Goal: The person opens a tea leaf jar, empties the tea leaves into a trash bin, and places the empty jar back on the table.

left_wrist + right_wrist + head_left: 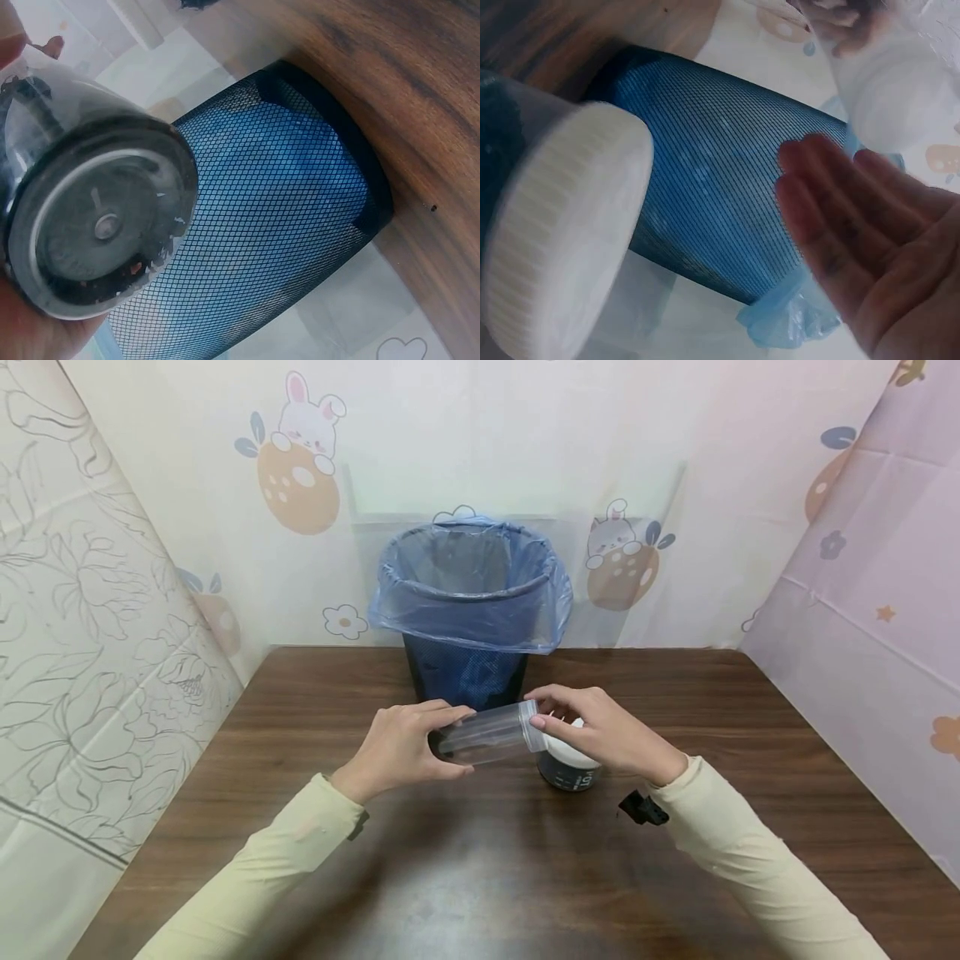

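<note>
My left hand [397,747] grips a clear plastic jar [487,735] around its base end, holding it tilted nearly sideways above the table. The jar's round ribbed-looking base [105,225] faces the left wrist camera. At the other end is a translucent lid [532,725]. My right hand [596,727] pinches this lid between thumb and a fingertip, while the other fingers [832,217] stretch loosely past it. Below and behind the right hand stands a dark tub [567,774] with white lettering and a white ribbed lid [592,232], partly covered by that hand.
Behind the hands a black mesh wastebasket [465,672] stands on the brown wooden table [315,710]. A blue plastic bag [472,618] lines it and hangs over its rim. Patterned curtains [465,435] enclose the back and sides.
</note>
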`<state>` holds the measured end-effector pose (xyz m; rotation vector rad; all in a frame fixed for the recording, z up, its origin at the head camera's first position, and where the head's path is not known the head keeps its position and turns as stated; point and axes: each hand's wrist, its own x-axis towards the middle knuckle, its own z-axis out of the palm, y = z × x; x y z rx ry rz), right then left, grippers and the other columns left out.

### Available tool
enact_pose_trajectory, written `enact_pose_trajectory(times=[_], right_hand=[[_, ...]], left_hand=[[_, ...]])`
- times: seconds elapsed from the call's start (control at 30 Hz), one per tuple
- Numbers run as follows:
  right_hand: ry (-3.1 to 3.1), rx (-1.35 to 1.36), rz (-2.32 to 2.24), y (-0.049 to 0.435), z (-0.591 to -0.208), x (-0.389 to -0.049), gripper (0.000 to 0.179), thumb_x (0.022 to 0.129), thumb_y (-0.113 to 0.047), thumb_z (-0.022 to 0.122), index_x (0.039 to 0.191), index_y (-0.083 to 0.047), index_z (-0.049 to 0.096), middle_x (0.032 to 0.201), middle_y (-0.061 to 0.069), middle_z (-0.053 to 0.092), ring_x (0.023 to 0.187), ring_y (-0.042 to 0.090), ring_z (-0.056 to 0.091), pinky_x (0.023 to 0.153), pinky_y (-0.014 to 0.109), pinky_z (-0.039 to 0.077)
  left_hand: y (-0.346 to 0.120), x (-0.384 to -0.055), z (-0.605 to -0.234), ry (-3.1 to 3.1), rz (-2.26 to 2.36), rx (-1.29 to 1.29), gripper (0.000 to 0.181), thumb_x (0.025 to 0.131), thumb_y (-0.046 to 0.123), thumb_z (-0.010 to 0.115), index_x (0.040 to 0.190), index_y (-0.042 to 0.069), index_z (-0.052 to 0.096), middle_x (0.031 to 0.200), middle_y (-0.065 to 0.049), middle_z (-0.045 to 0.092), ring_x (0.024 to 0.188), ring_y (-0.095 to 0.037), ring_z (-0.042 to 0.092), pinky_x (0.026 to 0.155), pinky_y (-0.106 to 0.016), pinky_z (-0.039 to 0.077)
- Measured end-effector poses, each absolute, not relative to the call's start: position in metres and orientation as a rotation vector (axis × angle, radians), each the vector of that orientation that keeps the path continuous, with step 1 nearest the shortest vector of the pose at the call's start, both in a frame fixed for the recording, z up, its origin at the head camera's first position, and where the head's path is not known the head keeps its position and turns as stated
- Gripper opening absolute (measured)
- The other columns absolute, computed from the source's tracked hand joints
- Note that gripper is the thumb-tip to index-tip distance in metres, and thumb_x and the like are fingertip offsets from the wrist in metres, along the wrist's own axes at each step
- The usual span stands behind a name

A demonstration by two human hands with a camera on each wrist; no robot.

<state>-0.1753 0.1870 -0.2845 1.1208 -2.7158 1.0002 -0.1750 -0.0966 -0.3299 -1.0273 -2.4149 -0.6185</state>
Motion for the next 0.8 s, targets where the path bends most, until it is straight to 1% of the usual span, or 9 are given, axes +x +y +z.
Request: enact_pose_trajectory(times=[0.1,0.23,0.3,0.4,0.47,0.53,0.63,0.73,0.8], right_hand=[[-2.668,1.189,1.047,0.1869,-0.2869,-0.1768,0.033,0.093,-0.023,0.064,0.123,-0.011,0.059,0.094,-0.006,0.064,0.085,0.011,0.061,0.075,0.034,0.051],[-2.532,1.331,1.137,0.1882,-0.2891,-0.1790,0.046,0.084,-0.012,0.073,0.126,-0.012,0.056,0.111,-0.003,0.060,0.095,0.013,0.059,0.079,0.037,0.052],[-2.475,1.407,1.139,0.1883,-0.2896,-0.1801,0.054,0.079,-0.009,0.076,0.128,-0.012,0.053,0.120,0.000,0.056,0.102,0.014,0.056,0.082,0.035,0.051],[-2.465,1.444,1.113,0.1876,-0.2890,-0.1797,0.067,0.077,-0.013,0.080,0.134,-0.012,0.046,0.130,0.002,0.049,0.113,0.016,0.050,0.089,0.036,0.048],[-2.535,1.391,1.066,0.1876,-0.2871,-0.1779,0.070,0.080,-0.020,0.078,0.139,-0.012,0.041,0.133,0.002,0.045,0.116,0.017,0.047,0.092,0.035,0.045],[-2.634,1.302,1.042,0.1878,-0.2851,-0.1762,0.066,0.086,-0.027,0.072,0.141,-0.013,0.039,0.131,0.002,0.046,0.114,0.016,0.049,0.090,0.035,0.047],[-2.753,1.203,1.001,0.1881,-0.2833,-0.1757,0.050,0.093,-0.030,0.062,0.138,-0.014,0.044,0.117,0.000,0.055,0.102,0.013,0.055,0.082,0.034,0.049],[-2.789,1.209,1.006,0.1880,-0.2844,-0.1771,0.040,0.095,-0.028,0.059,0.131,-0.012,0.051,0.100,-0.003,0.061,0.091,0.010,0.058,0.077,0.033,0.050],[-2.763,1.248,1.025,0.1879,-0.2860,-0.1783,0.039,0.093,-0.025,0.063,0.128,-0.012,0.053,0.097,-0.006,0.062,0.088,0.009,0.059,0.076,0.033,0.050]], left_hand=[[-0.0966,-0.1754,-0.3294,-2.410,-0.623,-1.025,0.058,0.064,0.050,0.082,0.115,0.024,0.069,0.091,0.013,0.064,0.067,-0.003,0.056,0.051,-0.025,0.041],[-0.0969,-0.1754,-0.3291,-2.415,-0.625,-1.017,0.059,0.064,0.050,0.082,0.115,0.024,0.069,0.091,0.013,0.063,0.066,-0.003,0.055,0.051,-0.024,0.041],[-0.0973,-0.1752,-0.3294,-2.420,-0.625,-1.015,0.059,0.064,0.050,0.082,0.115,0.023,0.069,0.091,0.013,0.063,0.066,-0.003,0.055,0.051,-0.024,0.041],[-0.0978,-0.1748,-0.3300,-2.426,-0.618,-1.014,0.059,0.064,0.050,0.081,0.115,0.023,0.069,0.092,0.012,0.064,0.066,-0.004,0.055,0.052,-0.025,0.041],[-0.0981,-0.1748,-0.3306,-2.424,-0.613,-1.014,0.059,0.064,0.050,0.081,0.115,0.023,0.069,0.092,0.012,0.064,0.067,-0.004,0.055,0.052,-0.025,0.041],[-0.0980,-0.1746,-0.3311,-2.424,-0.607,-1.012,0.059,0.064,0.050,0.081,0.115,0.023,0.069,0.092,0.012,0.064,0.067,-0.004,0.055,0.052,-0.025,0.041],[-0.0980,-0.1741,-0.3321,-2.421,-0.608,-1.011,0.058,0.065,0.050,0.081,0.115,0.023,0.069,0.092,0.012,0.064,0.067,-0.003,0.055,0.051,-0.024,0.041],[-0.0983,-0.1737,-0.3329,-2.419,-0.607,-1.011,0.057,0.064,0.049,0.082,0.114,0.023,0.069,0.092,0.012,0.064,0.067,-0.003,0.055,0.051,-0.024,0.040],[-0.0986,-0.1734,-0.3331,-2.421,-0.606,-1.010,0.057,0.064,0.049,0.082,0.114,0.023,0.069,0.091,0.013,0.064,0.066,-0.003,0.055,0.051,-0.024,0.040]])
